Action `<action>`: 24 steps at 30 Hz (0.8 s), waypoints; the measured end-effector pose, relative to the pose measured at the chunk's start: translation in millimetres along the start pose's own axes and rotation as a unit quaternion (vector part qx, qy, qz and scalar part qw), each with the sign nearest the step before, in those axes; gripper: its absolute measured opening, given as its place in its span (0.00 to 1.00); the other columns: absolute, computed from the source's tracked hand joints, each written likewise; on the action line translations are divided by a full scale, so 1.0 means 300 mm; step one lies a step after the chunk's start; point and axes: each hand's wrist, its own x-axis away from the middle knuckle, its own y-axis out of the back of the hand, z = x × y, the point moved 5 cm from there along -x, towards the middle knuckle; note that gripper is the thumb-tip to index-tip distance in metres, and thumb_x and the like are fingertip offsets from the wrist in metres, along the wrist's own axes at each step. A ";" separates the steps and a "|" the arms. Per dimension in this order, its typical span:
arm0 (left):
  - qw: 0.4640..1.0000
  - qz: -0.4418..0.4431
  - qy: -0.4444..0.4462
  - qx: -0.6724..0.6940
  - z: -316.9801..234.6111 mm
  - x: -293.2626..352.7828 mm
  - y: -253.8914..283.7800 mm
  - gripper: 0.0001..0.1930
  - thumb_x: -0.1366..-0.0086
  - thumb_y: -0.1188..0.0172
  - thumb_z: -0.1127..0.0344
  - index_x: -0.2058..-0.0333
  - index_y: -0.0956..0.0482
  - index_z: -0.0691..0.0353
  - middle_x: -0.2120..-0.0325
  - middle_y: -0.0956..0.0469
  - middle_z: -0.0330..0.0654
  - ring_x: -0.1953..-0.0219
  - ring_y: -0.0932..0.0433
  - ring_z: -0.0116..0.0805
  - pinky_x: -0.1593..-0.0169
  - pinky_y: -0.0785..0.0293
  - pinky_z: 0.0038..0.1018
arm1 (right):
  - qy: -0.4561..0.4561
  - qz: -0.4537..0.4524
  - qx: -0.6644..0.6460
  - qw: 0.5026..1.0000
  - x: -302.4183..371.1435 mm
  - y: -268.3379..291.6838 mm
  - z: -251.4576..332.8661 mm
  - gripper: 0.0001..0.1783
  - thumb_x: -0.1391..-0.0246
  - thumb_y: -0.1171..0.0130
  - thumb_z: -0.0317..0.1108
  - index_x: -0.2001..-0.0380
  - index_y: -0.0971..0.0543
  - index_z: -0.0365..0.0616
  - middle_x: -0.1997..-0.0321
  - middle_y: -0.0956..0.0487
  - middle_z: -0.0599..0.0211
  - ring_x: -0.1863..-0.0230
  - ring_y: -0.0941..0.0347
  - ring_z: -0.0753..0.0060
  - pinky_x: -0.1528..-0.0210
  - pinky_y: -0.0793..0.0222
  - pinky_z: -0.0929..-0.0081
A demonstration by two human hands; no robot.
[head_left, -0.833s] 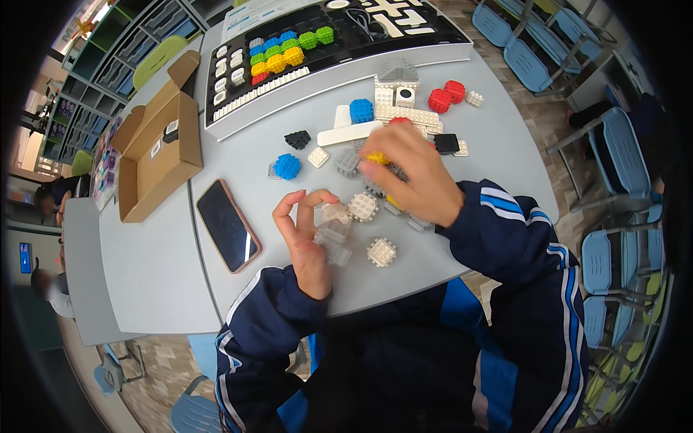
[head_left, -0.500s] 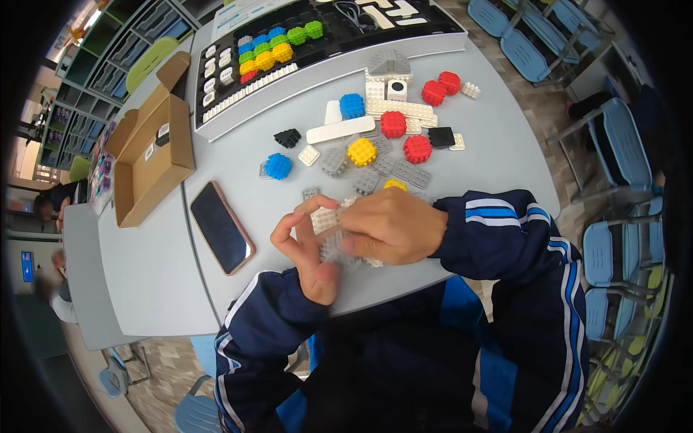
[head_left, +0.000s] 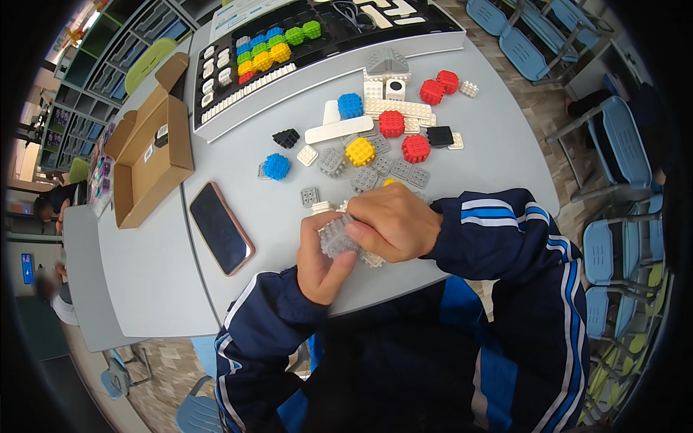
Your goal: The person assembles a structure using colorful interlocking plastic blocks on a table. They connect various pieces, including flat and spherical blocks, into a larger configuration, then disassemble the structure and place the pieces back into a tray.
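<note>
Near the table's front edge, my left hand [head_left: 319, 265] closes thumb and fingers round a grey studded building block [head_left: 336, 238]. From the other side my right hand [head_left: 397, 225] bends over the same block, its thumb and fingers pressed against it. White studded pieces [head_left: 372, 258] show under my right hand, and whether they join the grey block is hidden. Another white piece [head_left: 322, 207] sticks out behind my left fingers. Just beyond lie a small grey plate [head_left: 310, 196], a grey block [head_left: 331, 162] and a yellow block [head_left: 360, 151].
Red blocks [head_left: 392, 124], blue blocks [head_left: 276, 167], white beams [head_left: 339, 130] and grey plates are scattered beyond my hands. A black-lined kit tray [head_left: 289, 97] stands at the back. At left lie a phone [head_left: 222, 229] and an open cardboard box [head_left: 155, 162]. Blue chairs [head_left: 622, 148] stand at right.
My left fingers, spread apart before, have closed in on the grey block. The block has become more visible between both hands, and my right thumb has shifted onto it.
</note>
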 end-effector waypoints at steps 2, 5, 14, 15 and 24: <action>1.000 -0.010 0.001 0.017 -0.006 -0.005 -0.011 0.30 0.30 0.44 0.48 0.43 0.43 0.63 0.63 0.28 0.44 0.74 0.30 0.24 0.72 0.35 0.21 | -0.028 0.014 -0.022 0.999 0.002 -0.013 -0.007 0.14 0.36 0.45 0.40 0.72 0.27 0.41 0.81 0.26 0.58 0.76 0.24 0.50 0.75 0.31 0.58; 0.997 -0.010 0.025 0.070 -0.031 -0.012 -0.030 0.29 0.30 0.45 0.50 0.42 0.45 0.62 0.63 0.28 0.45 0.75 0.31 0.25 0.73 0.36 0.22 | -0.022 0.024 -0.044 0.998 -0.002 -0.011 -0.006 0.11 0.38 0.47 0.34 0.71 0.31 0.38 0.78 0.31 0.54 0.76 0.29 0.44 0.75 0.37 0.57; 0.995 -0.018 0.017 0.099 -0.042 -0.015 -0.042 0.30 0.30 0.44 0.50 0.40 0.46 0.59 0.64 0.28 0.46 0.74 0.30 0.27 0.71 0.36 0.23 | -0.026 0.050 -0.068 0.996 0.002 -0.024 -0.008 0.12 0.35 0.49 0.36 0.68 0.33 0.37 0.74 0.32 0.52 0.72 0.30 0.44 0.70 0.36 0.57; 0.995 -0.018 0.017 0.097 -0.037 -0.013 -0.041 0.30 0.30 0.44 0.50 0.40 0.46 0.59 0.64 0.28 0.46 0.74 0.30 0.27 0.71 0.36 0.23 | -0.026 0.050 -0.069 0.996 0.002 -0.025 -0.008 0.12 0.35 0.50 0.36 0.68 0.33 0.37 0.74 0.32 0.52 0.72 0.30 0.44 0.70 0.36 0.57; 0.995 -0.023 0.016 0.098 -0.025 -0.014 -0.042 0.29 0.30 0.45 0.50 0.41 0.46 0.60 0.63 0.29 0.47 0.73 0.30 0.28 0.70 0.34 0.25 | -0.049 0.057 -0.074 0.994 -0.001 -0.029 -0.015 0.13 0.33 0.49 0.37 0.68 0.33 0.38 0.75 0.26 0.49 0.70 0.24 0.41 0.70 0.30 0.53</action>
